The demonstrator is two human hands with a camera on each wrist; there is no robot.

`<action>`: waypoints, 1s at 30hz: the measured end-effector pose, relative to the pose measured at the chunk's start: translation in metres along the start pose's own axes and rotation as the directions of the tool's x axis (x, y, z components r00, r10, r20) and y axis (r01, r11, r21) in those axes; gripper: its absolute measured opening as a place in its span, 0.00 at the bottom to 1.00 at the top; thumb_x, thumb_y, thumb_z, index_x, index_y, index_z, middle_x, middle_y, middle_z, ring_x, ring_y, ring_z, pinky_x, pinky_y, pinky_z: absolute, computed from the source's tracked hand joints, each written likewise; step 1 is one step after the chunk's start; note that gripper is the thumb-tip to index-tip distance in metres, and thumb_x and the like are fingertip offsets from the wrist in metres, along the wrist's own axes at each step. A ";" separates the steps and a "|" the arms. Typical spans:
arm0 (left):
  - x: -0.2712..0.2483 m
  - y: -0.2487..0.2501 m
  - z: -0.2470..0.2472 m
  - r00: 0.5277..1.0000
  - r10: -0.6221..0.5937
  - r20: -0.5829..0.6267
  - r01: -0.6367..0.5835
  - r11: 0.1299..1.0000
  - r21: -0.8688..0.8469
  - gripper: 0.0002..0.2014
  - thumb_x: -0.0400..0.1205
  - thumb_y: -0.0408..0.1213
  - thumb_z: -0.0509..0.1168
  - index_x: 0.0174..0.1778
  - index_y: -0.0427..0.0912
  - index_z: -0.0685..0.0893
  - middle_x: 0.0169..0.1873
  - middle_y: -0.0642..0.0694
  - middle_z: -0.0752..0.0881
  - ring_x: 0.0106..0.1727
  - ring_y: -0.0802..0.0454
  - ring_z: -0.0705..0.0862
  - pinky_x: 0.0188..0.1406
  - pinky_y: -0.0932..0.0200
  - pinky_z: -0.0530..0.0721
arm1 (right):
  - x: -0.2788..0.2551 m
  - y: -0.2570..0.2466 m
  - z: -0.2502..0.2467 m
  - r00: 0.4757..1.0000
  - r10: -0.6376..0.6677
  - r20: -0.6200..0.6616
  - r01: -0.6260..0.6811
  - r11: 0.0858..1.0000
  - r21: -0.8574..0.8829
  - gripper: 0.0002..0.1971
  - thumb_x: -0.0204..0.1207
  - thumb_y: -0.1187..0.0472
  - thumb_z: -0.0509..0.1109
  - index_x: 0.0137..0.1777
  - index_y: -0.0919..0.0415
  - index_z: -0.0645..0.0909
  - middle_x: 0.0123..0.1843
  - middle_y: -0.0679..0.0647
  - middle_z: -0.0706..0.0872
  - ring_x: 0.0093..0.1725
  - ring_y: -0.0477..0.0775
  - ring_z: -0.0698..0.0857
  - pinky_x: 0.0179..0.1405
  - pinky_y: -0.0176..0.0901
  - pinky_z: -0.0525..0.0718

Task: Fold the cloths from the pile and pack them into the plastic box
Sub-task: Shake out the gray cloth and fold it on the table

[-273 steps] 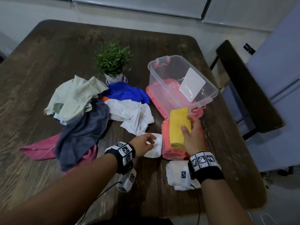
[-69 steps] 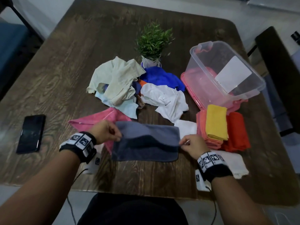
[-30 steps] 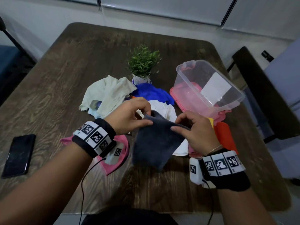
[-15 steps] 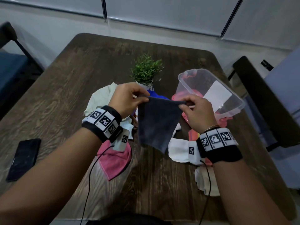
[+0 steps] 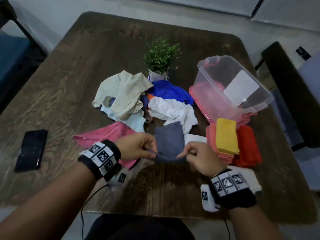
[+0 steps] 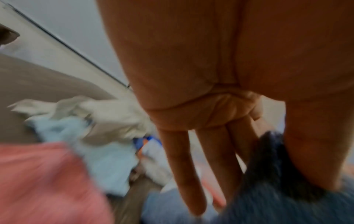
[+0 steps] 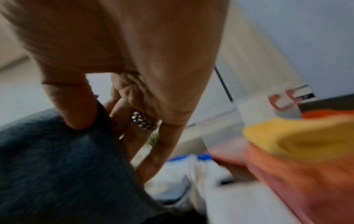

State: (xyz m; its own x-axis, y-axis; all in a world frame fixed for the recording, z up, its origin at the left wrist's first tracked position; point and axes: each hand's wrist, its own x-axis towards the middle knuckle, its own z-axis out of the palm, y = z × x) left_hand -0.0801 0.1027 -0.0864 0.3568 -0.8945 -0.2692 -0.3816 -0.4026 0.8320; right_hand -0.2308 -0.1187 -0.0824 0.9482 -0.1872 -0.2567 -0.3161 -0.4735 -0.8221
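Your left hand (image 5: 136, 148) and right hand (image 5: 199, 158) each pinch a near corner of the grey cloth (image 5: 168, 142), which lies folded on the counter (image 5: 69, 80) before the pile (image 5: 143, 101). The plastic box (image 5: 230, 89) carries a blank white label (image 5: 241, 87); no writing is readable. Only your right wrist view shows a ring (image 7: 144, 123).

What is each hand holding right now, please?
Left hand: pinching the near left corner of the grey cloth.
Right hand: pinching its near right corner.
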 end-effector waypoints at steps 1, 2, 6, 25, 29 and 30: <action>0.001 -0.014 0.015 0.995 -0.046 0.084 0.046 0.999 -0.007 0.08 0.78 0.33 0.75 0.40 0.50 0.83 0.34 0.55 0.88 0.36 0.64 0.85 0.38 0.68 0.80 | -0.001 0.019 0.013 0.996 0.065 0.067 -0.060 0.995 -0.074 0.17 0.69 0.76 0.69 0.33 0.51 0.81 0.38 0.54 0.92 0.31 0.39 0.87 0.36 0.36 0.82; 0.002 -0.026 0.027 0.986 -0.082 0.143 0.086 0.996 -0.018 0.10 0.77 0.32 0.75 0.39 0.51 0.82 0.34 0.55 0.88 0.36 0.63 0.85 0.39 0.67 0.81 | -0.002 0.033 0.024 0.984 0.125 0.127 -0.108 0.985 -0.133 0.16 0.69 0.74 0.70 0.31 0.49 0.81 0.35 0.52 0.90 0.32 0.42 0.86 0.37 0.38 0.81; 0.003 -0.051 0.046 0.970 -0.153 0.188 0.165 0.985 -0.048 0.09 0.77 0.34 0.75 0.41 0.52 0.84 0.36 0.52 0.89 0.38 0.57 0.87 0.39 0.64 0.82 | -0.006 0.051 0.042 0.950 0.215 0.227 -0.180 0.970 -0.162 0.16 0.71 0.74 0.69 0.33 0.50 0.80 0.31 0.47 0.84 0.29 0.34 0.81 0.33 0.27 0.77; 0.065 -0.101 0.082 0.871 -0.424 -0.250 0.445 0.895 0.032 0.16 0.84 0.38 0.66 0.67 0.38 0.79 0.61 0.41 0.85 0.61 0.43 0.84 0.55 0.61 0.75 | 0.045 0.077 0.055 0.959 0.169 -0.230 -0.214 0.958 -0.192 0.18 0.75 0.68 0.72 0.64 0.56 0.80 0.60 0.52 0.84 0.57 0.52 0.84 0.65 0.51 0.82; 0.070 -0.104 0.088 0.846 -0.439 -0.304 0.449 0.893 -0.038 0.16 0.83 0.36 0.66 0.67 0.40 0.79 0.61 0.41 0.86 0.62 0.42 0.84 0.61 0.56 0.78 | 0.032 0.083 0.078 0.995 0.094 0.029 -0.075 0.918 -0.390 0.16 0.71 0.55 0.78 0.58 0.55 0.84 0.57 0.50 0.85 0.58 0.50 0.82 0.63 0.44 0.81; 0.071 -0.105 0.089 0.845 -0.432 -0.316 0.435 0.898 -0.067 0.15 0.83 0.36 0.66 0.66 0.42 0.79 0.60 0.42 0.86 0.61 0.42 0.84 0.62 0.54 0.79 | 0.029 0.086 0.083 0.994 0.080 0.076 -0.039 0.899 -0.437 0.18 0.71 0.50 0.79 0.59 0.54 0.84 0.58 0.49 0.84 0.60 0.49 0.81 0.63 0.42 0.79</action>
State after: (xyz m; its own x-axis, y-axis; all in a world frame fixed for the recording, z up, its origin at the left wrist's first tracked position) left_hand -0.0906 0.0640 -0.2357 0.7356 -0.5203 -0.4338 -0.1309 -0.7375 0.6625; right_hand -0.2273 -0.0936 -0.2024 0.9197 -0.1585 -0.3591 -0.3349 -0.7941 -0.5072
